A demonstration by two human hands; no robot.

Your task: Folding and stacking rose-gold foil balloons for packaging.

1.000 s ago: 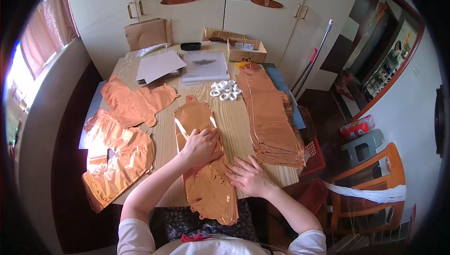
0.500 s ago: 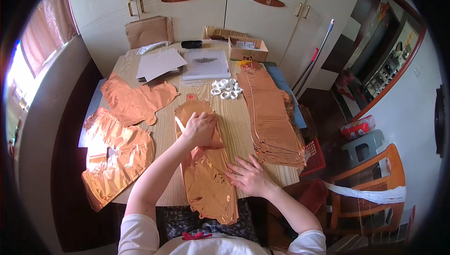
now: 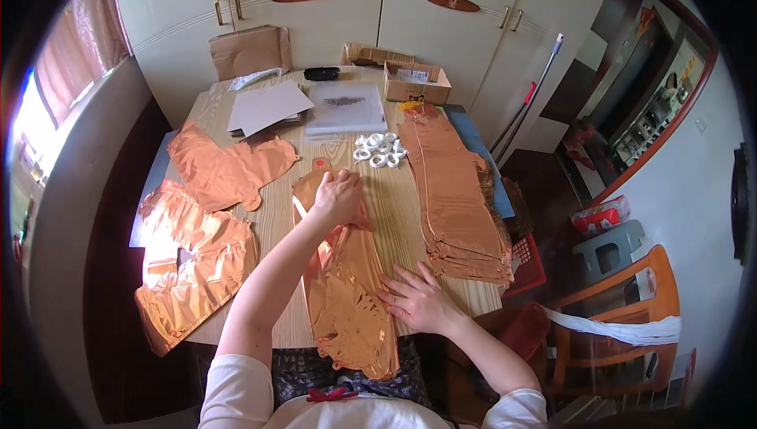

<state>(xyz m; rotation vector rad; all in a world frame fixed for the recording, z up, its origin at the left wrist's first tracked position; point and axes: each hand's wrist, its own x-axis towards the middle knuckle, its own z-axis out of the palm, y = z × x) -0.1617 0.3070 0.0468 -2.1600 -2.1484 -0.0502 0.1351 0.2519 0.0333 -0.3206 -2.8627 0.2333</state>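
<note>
A deflated copper-coloured foil balloon [image 3: 352, 303] lies lengthwise in front of me, over other flat foil, its near end hanging past the table's front edge. My left hand [image 3: 341, 196] presses on its far part with curled fingers, and the foil is bunched under and beside them; the fingertips are partly hidden. My right hand [image 3: 422, 301] rests flat, fingers spread, with its fingertips at the balloon's right edge. To the left lie two more flat foil balloons, an angular one [image 3: 225, 167] and a shiny one with a hole [image 3: 197, 267].
Right of centre lies a long stack of copper foil sheets [image 3: 461, 200]. Several white ribbon rolls [image 3: 380, 149] sit beyond my hands, before a clear plastic folder [image 3: 345, 110] and white cards [image 3: 270, 107]. A small cardboard box [image 3: 416, 91] stands behind. A wooden chair [image 3: 658, 295] is at right.
My left hand has slid slightly away from me, and the foil by it is more bunched and pulled toward the far end. My right hand stays nearly in place.
</note>
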